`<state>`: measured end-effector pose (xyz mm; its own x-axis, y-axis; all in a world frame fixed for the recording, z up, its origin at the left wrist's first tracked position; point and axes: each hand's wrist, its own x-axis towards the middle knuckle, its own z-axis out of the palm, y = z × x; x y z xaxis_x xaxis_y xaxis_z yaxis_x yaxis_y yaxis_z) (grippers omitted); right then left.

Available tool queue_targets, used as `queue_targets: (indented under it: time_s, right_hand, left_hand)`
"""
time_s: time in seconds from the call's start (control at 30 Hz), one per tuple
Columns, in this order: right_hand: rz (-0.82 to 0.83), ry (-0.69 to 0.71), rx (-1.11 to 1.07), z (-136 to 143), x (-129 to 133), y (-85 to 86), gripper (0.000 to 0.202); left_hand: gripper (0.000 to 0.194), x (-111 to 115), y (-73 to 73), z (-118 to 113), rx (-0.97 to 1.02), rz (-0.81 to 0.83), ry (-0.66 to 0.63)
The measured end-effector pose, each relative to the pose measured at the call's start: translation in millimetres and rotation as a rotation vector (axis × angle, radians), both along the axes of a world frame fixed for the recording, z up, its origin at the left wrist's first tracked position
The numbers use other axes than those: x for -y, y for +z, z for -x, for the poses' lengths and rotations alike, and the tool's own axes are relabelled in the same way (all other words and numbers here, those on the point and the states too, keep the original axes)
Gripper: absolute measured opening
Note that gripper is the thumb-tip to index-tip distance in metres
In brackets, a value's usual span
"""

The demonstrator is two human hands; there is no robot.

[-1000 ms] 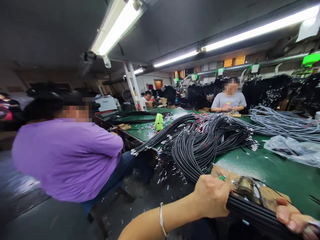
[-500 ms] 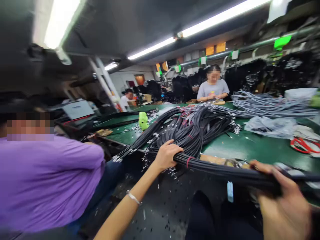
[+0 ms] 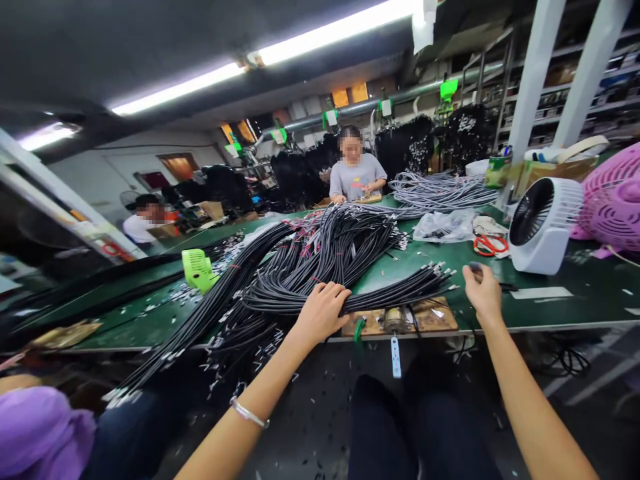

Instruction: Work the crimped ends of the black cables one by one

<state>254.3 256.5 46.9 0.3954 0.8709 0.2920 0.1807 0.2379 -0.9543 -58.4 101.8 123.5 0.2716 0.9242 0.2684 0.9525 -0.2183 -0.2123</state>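
My left hand (image 3: 323,311) is wrapped over a bundle of black cables (image 3: 400,291) at the table's front edge. To its right the bundle's metal-tipped ends fan out over the green table. Just beyond those ends is my right hand (image 3: 483,293), apart from the bundle, its fingers loosely curled. Something dark shows at its fingertips; I cannot tell what it is. Beneath the bundle lies a wooden board (image 3: 433,319) with a small metal fixture (image 3: 395,319) and a light blue tag (image 3: 396,358) hanging down. Behind my left hand is a large heap of black cables (image 3: 330,248).
A green fan (image 3: 197,270) stands left of the heap. On the right are a white fan (image 3: 543,230), a pink fan (image 3: 613,200), red-handled scissors (image 3: 490,247) and a plastic bag (image 3: 445,225). Grey cable coils (image 3: 440,190) lie behind. A co-worker (image 3: 356,170) sits opposite; a purple sleeve (image 3: 40,427) is at lower left.
The view has turned right. My right hand has let go of the bundle and moved away from its ends. The bundle now rests lower on the table, with my left hand still around it.
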Motion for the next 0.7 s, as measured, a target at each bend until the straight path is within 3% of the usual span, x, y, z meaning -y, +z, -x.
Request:
queue_targets:
  time_s: [0.17,0.3,0.5,0.63,0.7]
  right_hand:
    - [-0.098,-0.041,0.225,-13,30,-3.1,0.036]
    - [-0.257,0.015,0.470,-3,58,-5.6,0.027]
    - [-0.362,0.315,0.609,52,86,8.2,0.023]
    - [-0.296,0.678,0.948,107,83,29.7,0.051]
    - [-0.221,0.731,1.092,131,77,35.0,0.043]
  left_hand:
    - [0.028,-22,-7.0,-28,0.019,-0.004,0.003]
    - [0.027,-32,-16.1,-36,0.065,-0.075,0.091]
    - [0.033,-47,-12.0,-36,0.216,-0.242,0.270]
    - [0.041,-51,-0.2,-38,0.255,-0.245,0.290]
    - [0.042,-52,3.2,-40,0.245,-0.211,0.265]
